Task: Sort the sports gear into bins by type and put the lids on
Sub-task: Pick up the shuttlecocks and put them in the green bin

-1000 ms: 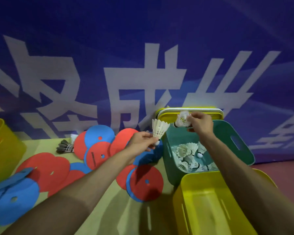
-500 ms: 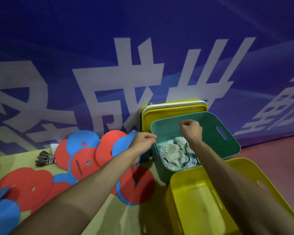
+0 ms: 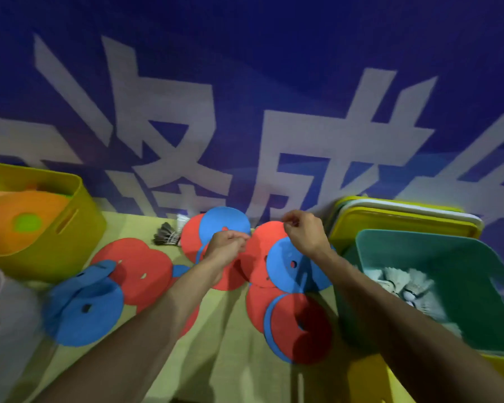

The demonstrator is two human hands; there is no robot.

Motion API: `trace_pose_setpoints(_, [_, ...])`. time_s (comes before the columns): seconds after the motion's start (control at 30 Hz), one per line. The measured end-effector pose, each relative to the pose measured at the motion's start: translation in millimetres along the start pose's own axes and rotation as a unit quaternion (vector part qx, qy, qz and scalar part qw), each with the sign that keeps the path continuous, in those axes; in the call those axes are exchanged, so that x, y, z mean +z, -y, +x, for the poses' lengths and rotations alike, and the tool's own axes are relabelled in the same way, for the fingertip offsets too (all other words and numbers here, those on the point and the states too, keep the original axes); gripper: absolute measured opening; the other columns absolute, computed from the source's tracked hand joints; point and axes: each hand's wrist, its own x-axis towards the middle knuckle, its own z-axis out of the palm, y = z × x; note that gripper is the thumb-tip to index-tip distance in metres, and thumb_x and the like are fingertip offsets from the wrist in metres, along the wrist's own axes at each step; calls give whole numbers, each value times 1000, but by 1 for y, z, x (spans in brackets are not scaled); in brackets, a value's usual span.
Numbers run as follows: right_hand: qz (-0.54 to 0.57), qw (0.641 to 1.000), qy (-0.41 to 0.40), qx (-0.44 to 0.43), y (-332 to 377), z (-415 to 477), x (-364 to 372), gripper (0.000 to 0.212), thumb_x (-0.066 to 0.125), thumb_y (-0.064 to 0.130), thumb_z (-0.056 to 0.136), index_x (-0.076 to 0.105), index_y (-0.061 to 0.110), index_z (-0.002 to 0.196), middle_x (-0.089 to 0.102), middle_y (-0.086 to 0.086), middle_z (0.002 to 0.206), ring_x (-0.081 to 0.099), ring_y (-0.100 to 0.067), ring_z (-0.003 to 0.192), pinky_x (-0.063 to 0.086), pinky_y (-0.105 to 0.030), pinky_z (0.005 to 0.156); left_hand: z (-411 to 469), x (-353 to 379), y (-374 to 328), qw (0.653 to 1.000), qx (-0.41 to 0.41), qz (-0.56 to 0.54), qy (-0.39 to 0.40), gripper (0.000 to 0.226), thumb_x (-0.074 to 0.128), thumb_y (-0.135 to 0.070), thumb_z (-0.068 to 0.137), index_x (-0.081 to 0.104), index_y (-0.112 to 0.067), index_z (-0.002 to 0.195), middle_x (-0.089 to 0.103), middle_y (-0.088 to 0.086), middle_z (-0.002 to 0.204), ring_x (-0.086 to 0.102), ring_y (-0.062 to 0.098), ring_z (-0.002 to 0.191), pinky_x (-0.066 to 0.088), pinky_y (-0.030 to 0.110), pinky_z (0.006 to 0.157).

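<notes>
Your left hand (image 3: 226, 248) and right hand (image 3: 304, 235) sit close together over the pile of flat red and blue foam discs (image 3: 146, 271) spread across the yellow-green surface (image 3: 230, 344). Both hands have their fingers curled inward. The left one is at the left rim of a round red foam disc (image 3: 262, 257). The right one has thumb and forefinger drawn together at that disc's top edge. Motion blur keeps me from telling whether either hand has actually got hold of it.

A blue disc with a small hole (image 3: 280, 271) overlaps the red one just below your right wrist. To your right, the green plastic bin (image 3: 419, 251) stands open with white feathered shuttlecocks (image 3: 402, 282) inside. Behind it, a stack of yellow lids (image 3: 402, 225) leans against the blue banner with large white characters (image 3: 245, 53). On your far left, the yellow plastic bin (image 3: 79, 225) holds orange discs (image 3: 21, 210), and a pale grey bin (image 3: 9, 330) sits nearer you. A dark-feathered shuttlecock (image 3: 166, 237) lies by the banner, just left of the discs.
</notes>
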Motion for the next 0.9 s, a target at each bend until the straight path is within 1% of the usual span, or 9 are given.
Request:
trace_pose_setpoints(0.1, [-29, 998, 47, -35, 26, 12, 34, 27, 52, 6, 84, 72, 12, 102, 72, -10, 106, 64, -28, 104, 41, -28, 90, 16, -40, 21, 998, -27, -19, -48, 22, 47, 3, 91, 65, 3, 106, 61, 1, 76, 57, -6, 45, 38, 3, 42])
trace_pose_setpoints(0.23, [-43, 989, 114, -88, 58, 24, 80, 29, 50, 1, 85, 72, 9, 103, 71, -9, 110, 64, -25, 105, 38, -21, 91, 36, -93, 58, 996, -38, 3, -86, 20, 51, 3, 89, 67, 3, 100, 59, -1, 70, 56, 16, 67, 42, 11, 52])
trace_pose_setpoints(0.3, [-57, 983, 136, -112, 70, 33, 103, 30, 49, 1, 84, 72, 9, 102, 71, -7, 111, 63, -24, 106, 38, -23, 93, 48, -117, 72, 994, -28, 8, -108, 13, 56, -1, 83, 68, -7, 84, 58, 1, 67, 54, 18, 76, 42, 25, 64])
trace_pose_setpoints(0.37, [-79, 976, 156, -127, 83, 43, 125, 30, 48, 2, 85, 72, 10, 101, 70, -6, 112, 61, -24, 107, 39, -26, 95, 63, -137, 83, 988, -21, 21, -155, 19, 57, 1, 80, 61, -17, 74, 56, 5, 66, 53, 18, 76, 41, 29, 70])
trace_pose_setpoints(0.47, [-107, 963, 205, -136, 95, 57, 153, 28, 49, 6, 86, 70, 12, 104, 68, -7, 111, 60, -24, 105, 41, -28, 92, 85, -159, 97, 973, -22, -24, -227, 22, 50, 10, 85, 54, -4, 102, 58, 6, 74, 59, 21, 63, 48, 21, 62])
trace_pose_setpoints(0.53, [-125, 954, 230, -149, 99, 67, 168, 27, 51, 8, 87, 69, 11, 107, 66, -9, 112, 59, -24, 104, 43, -30, 89, 98, -165, 103, 968, -16, -30, -249, 25, 50, 6, 89, 53, -2, 112, 58, 4, 80, 62, 14, 61, 49, 20, 64])
trace_pose_setpoints(0.67, [-157, 941, 253, -162, 105, 86, 190, 27, 49, 10, 87, 68, 11, 107, 65, -10, 115, 58, -26, 108, 43, -31, 89, 120, -170, 111, 969, -17, 26, -245, 26, 56, 0, 89, 58, 3, 115, 57, 5, 102, 58, 21, 89, 44, 15, 76])
trace_pose_setpoints(0.77, [-193, 927, 257, -191, 115, 96, 206, 30, 46, 9, 85, 66, 11, 108, 63, -11, 115, 56, -31, 110, 48, -38, 91, 134, -172, 118, 967, -1, 76, -242, 30, 61, -3, 86, 61, -1, 116, 52, 18, 118, 61, 30, 100, 46, 28, 91])
trace_pose_setpoints(0.9, [-282, 872, 265, -301, 131, 106, 226, 33, 49, 12, 88, 59, 12, 119, 55, -10, 123, 49, -30, 117, 45, -37, 89, 141, -178, 123, 964, 3, 142, -223, 35, 62, -9, 86, 60, -5, 122, 55, 14, 119, 56, 24, 109, 40, 24, 96])
